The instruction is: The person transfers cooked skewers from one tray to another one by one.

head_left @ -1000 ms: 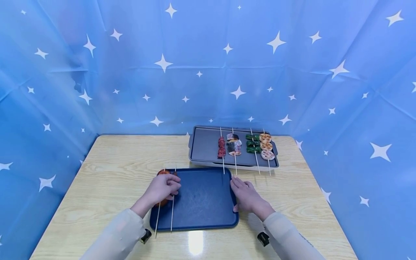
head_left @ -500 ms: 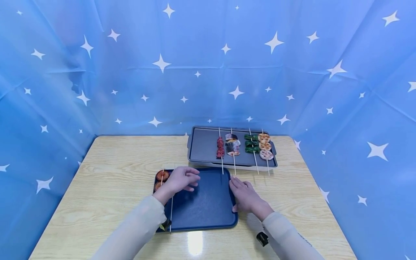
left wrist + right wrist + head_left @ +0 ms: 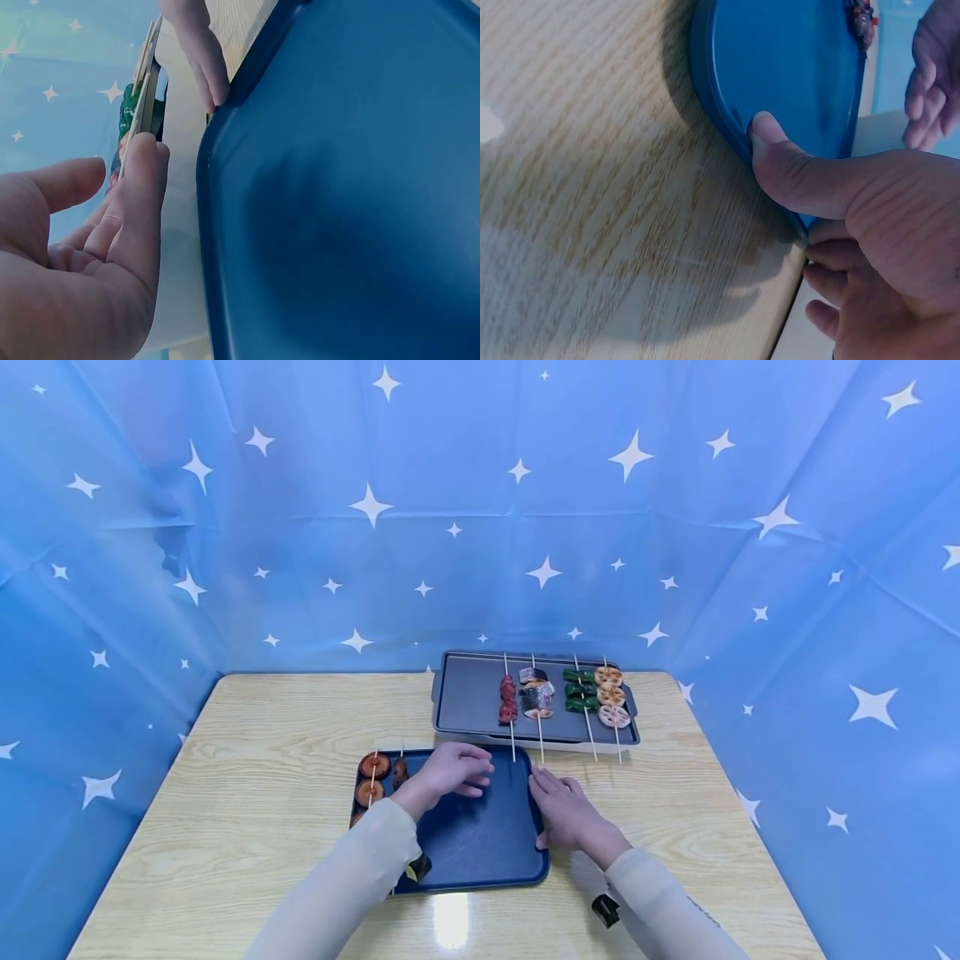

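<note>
My left hand (image 3: pixel 453 770) hovers over the blue tray (image 3: pixel 480 852), its fingers loosely bent with nothing between them. In the left wrist view, this hand (image 3: pixel 97 247) shows thumb and fingertips apart, beside the tray rim (image 3: pixel 208 225). My right hand (image 3: pixel 568 817) holds the tray's right edge; in the right wrist view its thumb (image 3: pixel 795 169) lies over the rim and the fingers sit outside it. On the tray's left side lie a skewer of round orange-brown slices (image 3: pixel 369 792) and a skewer with dark brown pieces (image 3: pixel 401 772), both partly hidden by my left arm.
Behind the tray stands a grey griddle (image 3: pixel 472 693). It bears a red meat skewer (image 3: pixel 508 700), a skewer of dark-skinned, fish-like pieces (image 3: pixel 537 695), a green pepper skewer (image 3: pixel 581 692) and a lotus root skewer (image 3: pixel 612 697). Some sticks overhang the griddle's front edge. A starry blue curtain surrounds the wooden table (image 3: pixel 285 743).
My left hand has left the dark brown skewer and moved right across the tray, its fingers loosening. My right hand has stayed at the tray's right edge.
</note>
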Motion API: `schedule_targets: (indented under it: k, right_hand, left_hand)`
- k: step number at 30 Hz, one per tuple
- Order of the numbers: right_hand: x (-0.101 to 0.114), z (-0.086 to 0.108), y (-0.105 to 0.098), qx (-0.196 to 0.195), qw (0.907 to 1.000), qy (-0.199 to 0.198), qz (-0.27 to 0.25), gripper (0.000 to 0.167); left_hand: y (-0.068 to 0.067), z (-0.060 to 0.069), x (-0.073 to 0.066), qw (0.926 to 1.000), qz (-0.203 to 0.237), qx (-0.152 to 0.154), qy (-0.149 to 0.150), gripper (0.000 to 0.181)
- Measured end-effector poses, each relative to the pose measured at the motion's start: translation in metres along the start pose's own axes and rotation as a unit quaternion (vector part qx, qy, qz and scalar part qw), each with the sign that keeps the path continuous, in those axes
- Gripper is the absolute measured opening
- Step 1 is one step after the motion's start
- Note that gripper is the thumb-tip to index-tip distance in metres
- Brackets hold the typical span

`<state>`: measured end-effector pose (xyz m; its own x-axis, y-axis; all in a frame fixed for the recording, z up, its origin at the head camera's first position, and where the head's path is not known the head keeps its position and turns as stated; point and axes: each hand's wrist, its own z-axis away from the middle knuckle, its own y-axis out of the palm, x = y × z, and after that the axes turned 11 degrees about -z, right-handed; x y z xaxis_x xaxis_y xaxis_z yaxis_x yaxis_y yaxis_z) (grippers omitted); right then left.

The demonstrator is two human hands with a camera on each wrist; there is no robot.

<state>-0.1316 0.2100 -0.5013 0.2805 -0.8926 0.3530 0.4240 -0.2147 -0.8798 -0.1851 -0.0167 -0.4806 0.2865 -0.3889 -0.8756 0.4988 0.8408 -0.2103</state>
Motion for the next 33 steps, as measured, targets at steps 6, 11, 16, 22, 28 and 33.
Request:
schedule_targets:
  k: [6,11,16,22,28,33]
  right_hand:
    - [0.001,0.0,-0.001,0.0,1.0,0.0,-0.002,0.098]
    - [0.001,0.0,-0.001,-0.001,1.0,0.001,-0.003,0.098]
    - [0.0,0.0,0.0,-0.005,1.0,0.0,0.002,0.099]
    - [0.0,0.001,0.0,-0.008,1.0,-0.004,-0.004,0.099]
    - [0.001,0.001,-0.001,0.002,1.0,0.005,-0.005,0.098]
    - [0.001,0.0,-0.001,0.009,0.9999,0.009,0.001,0.098]
  left_hand:
    - [0.011,-0.013,-0.002,0.9996,0.027,0.001,-0.006,0.037]
    - [0.019,-0.021,-0.007,0.9986,0.051,-0.001,-0.015,0.037]
    - [0.026,-0.026,-0.013,0.9962,0.084,0.003,-0.022,0.036]
    - [0.033,-0.03,-0.015,0.994,0.106,0.001,-0.025,0.033]
    - [0.035,-0.033,-0.015,0.9931,0.115,0.006,-0.024,0.037]
    - [0.033,-0.035,-0.014,0.9932,0.113,0.002,-0.028,0.039]
